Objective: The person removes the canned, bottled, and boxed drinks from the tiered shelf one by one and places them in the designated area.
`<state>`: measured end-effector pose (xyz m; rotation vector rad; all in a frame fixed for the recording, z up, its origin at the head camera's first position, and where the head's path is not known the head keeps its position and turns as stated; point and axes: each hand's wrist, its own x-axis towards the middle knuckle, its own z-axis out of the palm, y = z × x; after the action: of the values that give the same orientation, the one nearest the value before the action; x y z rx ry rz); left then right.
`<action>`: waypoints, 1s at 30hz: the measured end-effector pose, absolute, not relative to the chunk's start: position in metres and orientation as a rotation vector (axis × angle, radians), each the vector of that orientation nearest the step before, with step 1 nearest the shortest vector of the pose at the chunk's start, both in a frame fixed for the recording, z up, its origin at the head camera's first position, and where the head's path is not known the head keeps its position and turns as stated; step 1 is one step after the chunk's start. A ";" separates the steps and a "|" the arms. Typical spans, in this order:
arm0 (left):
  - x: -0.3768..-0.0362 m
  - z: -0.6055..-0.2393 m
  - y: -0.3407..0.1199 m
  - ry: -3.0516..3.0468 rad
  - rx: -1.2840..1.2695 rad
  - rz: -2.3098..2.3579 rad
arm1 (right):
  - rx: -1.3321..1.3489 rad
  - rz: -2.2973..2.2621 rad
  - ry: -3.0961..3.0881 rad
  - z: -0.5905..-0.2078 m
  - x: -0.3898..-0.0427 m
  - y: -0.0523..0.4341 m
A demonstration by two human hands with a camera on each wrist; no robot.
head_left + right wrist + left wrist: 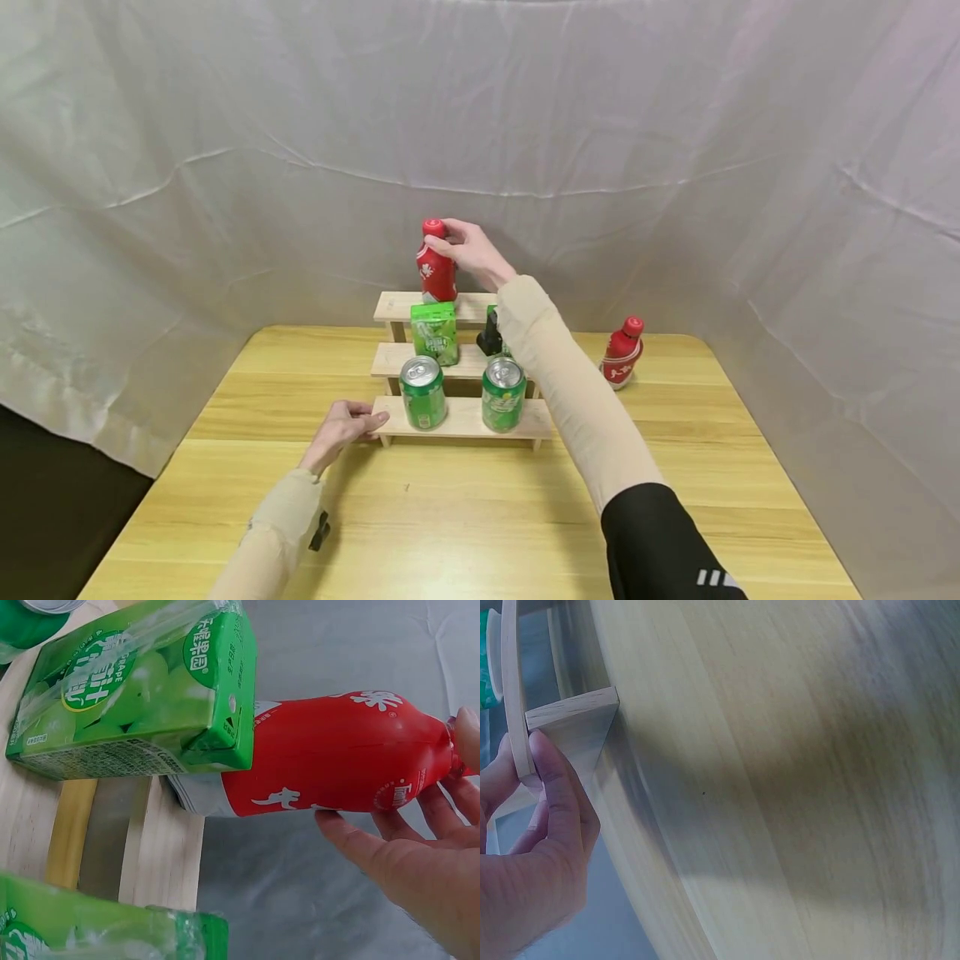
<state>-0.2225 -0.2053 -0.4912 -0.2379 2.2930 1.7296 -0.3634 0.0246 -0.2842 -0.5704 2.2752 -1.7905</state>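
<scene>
Right hand [471, 250] fingers grasp neck of red plastic bottle [436, 275] w/ cap, on top step; light, slick, tippy; left hand [341, 429] fingers pinch wooden stepped rack [465, 421] edge.

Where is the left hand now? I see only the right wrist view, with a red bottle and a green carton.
Observer: The left hand holds the left end of the lowest step of the wooden rack.
Operator: Are there things on that step?
Observer: Yes, two green cans stand on it.
Operator: Is there another red bottle somewhere?
Observer: Yes, a second red bottle stands tilted on the table, to the right of the rack.
</scene>
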 end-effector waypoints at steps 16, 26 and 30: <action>-0.221 -0.489 -0.203 2.294 -0.209 1.725 | -0.555 -1.740 2.436 -0.282 -0.357 0.027; -0.219 -0.489 -0.204 2.303 -0.208 1.709 | -0.585 -1.864 2.408 -0.271 -0.350 0.046; -0.220 -0.490 -0.205 2.302 -0.210 1.708 | -0.582 -1.918 2.410 -0.269 -0.348 0.058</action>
<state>-0.2197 -0.2052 -0.4899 -0.2098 2.3022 1.7078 -0.3483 0.0580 -0.2688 -0.5817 2.4104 -1.9181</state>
